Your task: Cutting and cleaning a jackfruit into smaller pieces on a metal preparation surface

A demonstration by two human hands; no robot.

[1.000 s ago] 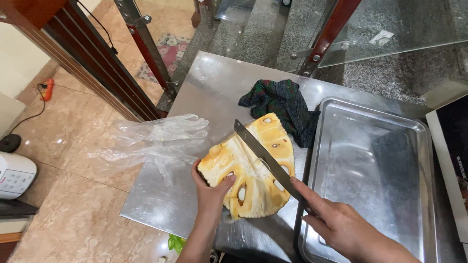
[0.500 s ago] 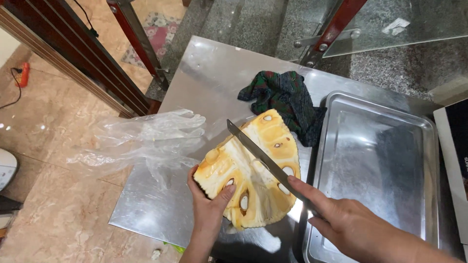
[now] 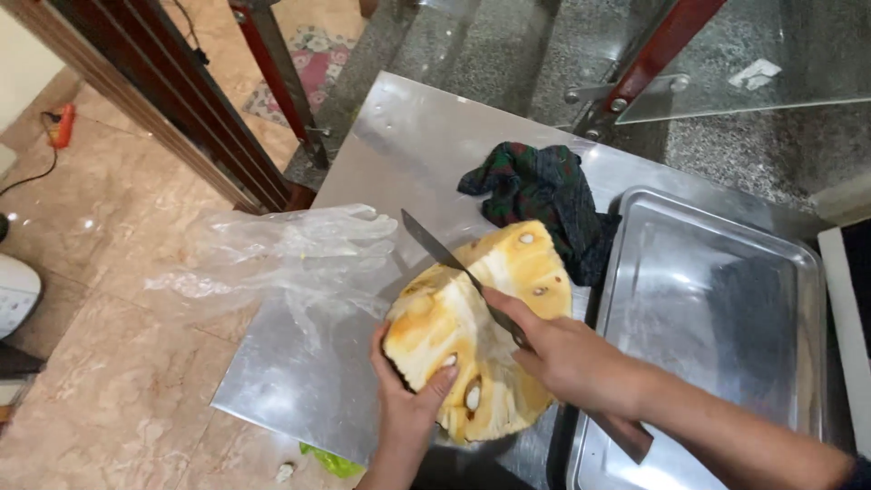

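Mid-cut on a jackfruit section (image 3: 481, 336), lying flesh-side up near the front edge of the steel table (image 3: 408, 136), just left of the empty metal tray (image 3: 717, 299) and touching the dark green cloth (image 3: 544, 195) behind it. Already opened: yellow flesh, pale core and several seeds exposed, so the whole fruit clearly divided before reaching this state. Right hand (image 3: 572, 358) closed tight around the long knife (image 3: 445, 259), knuckles up, with the blade laid slantwise across the top of the section, its tip past the far left edge of the fruit and pointing toward the crumpled clear plastic bag (image 3: 281, 259). Cannot tell how deep the edge sits; no full split visible along the blade line, and the section reads as one piece. Left hand (image 3: 408, 399) clamped on the near left side of the fruit, thumb over the cut face beside a seed, fingers wrapped under the rind, steadying it close to the blade's path. Nothing yet in the tray: no pods, no separated wedges, no rind trimmings anywhere on the table. By that evidence, an early stage: one section opened and under the knife, the cut through it unfinished, and all pulling-apart of the flesh not yet begun.
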